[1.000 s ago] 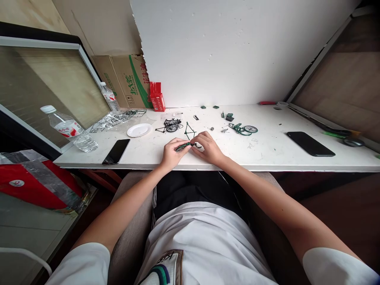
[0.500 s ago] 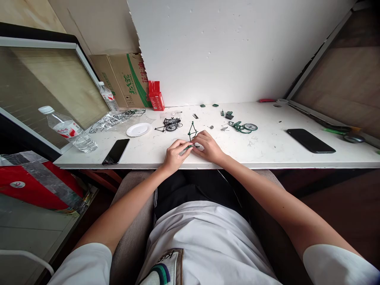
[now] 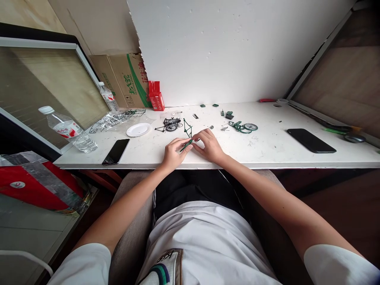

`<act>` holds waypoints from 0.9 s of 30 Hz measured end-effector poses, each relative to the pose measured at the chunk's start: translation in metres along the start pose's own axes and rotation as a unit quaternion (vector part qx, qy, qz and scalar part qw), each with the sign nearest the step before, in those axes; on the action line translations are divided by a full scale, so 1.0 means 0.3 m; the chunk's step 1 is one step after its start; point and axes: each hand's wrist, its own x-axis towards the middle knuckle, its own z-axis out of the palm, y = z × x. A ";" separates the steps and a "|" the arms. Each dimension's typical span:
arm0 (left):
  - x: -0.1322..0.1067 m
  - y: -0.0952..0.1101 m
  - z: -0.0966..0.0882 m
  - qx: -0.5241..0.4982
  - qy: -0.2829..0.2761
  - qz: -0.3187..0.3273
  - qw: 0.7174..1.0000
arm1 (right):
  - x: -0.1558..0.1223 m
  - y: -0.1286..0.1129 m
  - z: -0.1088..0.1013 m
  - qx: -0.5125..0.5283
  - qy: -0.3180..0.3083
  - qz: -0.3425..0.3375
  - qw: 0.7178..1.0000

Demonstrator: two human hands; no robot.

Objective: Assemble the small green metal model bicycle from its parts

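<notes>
Green frame (image 3: 188,129) rises just beyond the left hand (image 3: 173,153) and right hand (image 3: 210,147), near the front of the bench (image 3: 234,152). The left grip is pinched on a slim green piece (image 3: 186,146) at the frame's foot; whether the right grip holds anything, I cannot tell.

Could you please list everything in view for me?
Table: one, white, centre
Board: one, white, back
Frame parts: count unclear, green, at fingertips
Wheeled assembly: one, green, right of centre
Parts cluster: one, black, left of centre
Small parts: several, mostly green, back
Lattice pieces: several, dark, back left
Plate: one, white, left
Phones: two, black, left and right
Bottles: two, clear, left
Carton: one, brown, back left
Small box: one, red, beside carton
Red object: one, red, back right
Mouse-like object: one, dark, far right
Package: one, red, lower left
Left hand: one, bare, holding frame parts
Right hand: one, bare, at frame parts
</notes>
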 end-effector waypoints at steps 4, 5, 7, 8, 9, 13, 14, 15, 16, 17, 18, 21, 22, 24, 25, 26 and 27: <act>0.014 0.008 -0.016 -0.064 -0.026 -0.077 0.995 | -0.002 0.007 0.001 -0.002 0.001 0.009 1.000; 0.020 0.008 -0.020 -0.078 -0.032 -0.098 0.992 | -0.002 0.008 0.001 0.000 0.004 0.010 1.000; 0.031 0.006 -0.030 -0.099 -0.039 -0.133 0.985 | -0.002 0.010 0.001 0.006 0.015 0.012 1.000; 0.036 0.004 -0.034 -0.108 -0.040 -0.142 0.983 | -0.002 0.011 0.002 0.009 0.020 0.014 1.000; 0.041 0.003 -0.037 -0.116 -0.039 -0.146 0.982 | -0.002 0.012 0.002 0.012 0.025 0.017 0.999; 0.051 -0.005 -0.048 -0.139 -0.035 -0.152 0.978 | -0.006 0.016 0.007 0.025 0.041 0.024 0.999; 0.052 -0.006 -0.050 -0.143 -0.034 -0.156 0.977 | -0.007 0.015 0.008 0.029 0.043 0.022 0.998; 0.052 -0.008 -0.050 -0.146 -0.034 -0.158 0.976 | -0.007 0.014 0.008 0.036 0.042 0.018 0.998; 0.053 -0.010 -0.050 -0.150 -0.033 -0.159 0.975 | -0.006 0.012 0.007 0.043 0.037 0.012 0.998; 0.053 -0.011 -0.050 -0.153 -0.031 -0.160 0.975 | -0.004 0.009 0.006 0.049 0.027 0.007 0.998; 0.053 -0.011 -0.049 -0.156 -0.028 -0.160 0.974 | -0.001 0.006 0.004 0.054 0.016 0.003 0.998; 0.052 -0.014 -0.044 -0.157 -0.017 -0.161 0.974 | 0.010 -0.005 0.003 0.063 -0.003 -0.001 0.998; 0.051 -0.016 -0.042 -0.155 -0.014 -0.161 0.975 | 0.013 -0.009 0.004 0.064 0.004 0.004 0.998; 0.049 -0.022 -0.039 -0.147 -0.012 -0.157 0.977 | 0.018 -0.018 0.012 0.063 0.028 0.023 0.997; 0.049 -0.027 -0.038 -0.141 -0.009 -0.154 0.978 | 0.019 -0.023 0.017 0.060 0.042 0.036 0.997; 0.048 -0.031 -0.036 -0.134 -0.004 -0.150 0.979 | 0.019 -0.028 0.023 0.054 0.054 0.047 0.996; 0.048 -0.035 -0.035 -0.128 0.001 -0.146 0.981 | 0.019 -0.031 0.029 0.046 0.064 0.057 0.995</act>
